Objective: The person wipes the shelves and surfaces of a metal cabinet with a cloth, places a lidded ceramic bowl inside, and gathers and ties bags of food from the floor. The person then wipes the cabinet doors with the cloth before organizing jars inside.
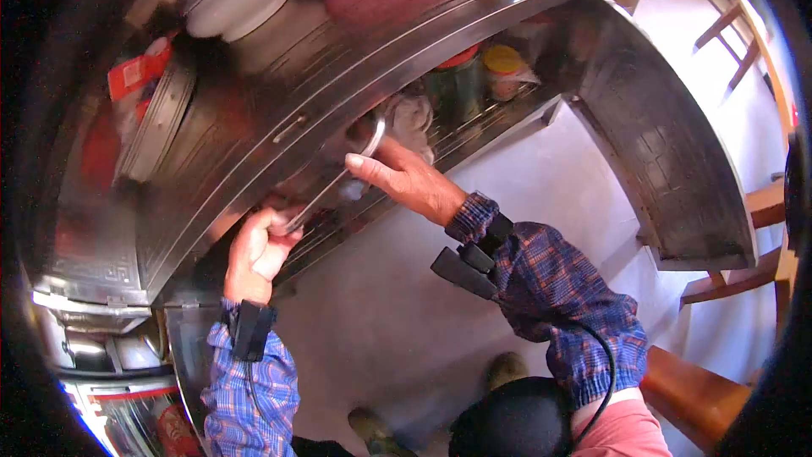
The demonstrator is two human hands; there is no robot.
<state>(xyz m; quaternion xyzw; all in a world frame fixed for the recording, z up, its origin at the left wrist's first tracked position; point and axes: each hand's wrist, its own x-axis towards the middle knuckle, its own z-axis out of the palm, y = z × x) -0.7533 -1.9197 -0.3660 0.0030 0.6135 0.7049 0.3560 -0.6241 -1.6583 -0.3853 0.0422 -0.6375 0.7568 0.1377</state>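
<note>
A thin-handled metal utensil (326, 195) slants between my hands in front of the open cabinet. Its upper end has a shiny curved rim, like a ladle's, though blur hides its exact shape. My left hand (256, 252) pinches the lower end of the handle with thumb and fingers. Around the upper part, near the rim, my right hand (414, 186) is closed, thumb in front and fingers mostly hidden. Just behind my right hand, a crumpled clear plastic bag (413, 118) sits on the cabinet's wire shelf.
A jar with a yellow lid (502, 62) and a dark green container (457, 89) stand inside the cabinet. Its open door (668, 135) juts out at right. White dishes (241, 0) and a red packet (135, 74) lie on the counter above. Wooden chairs (765, 203) stand at far right.
</note>
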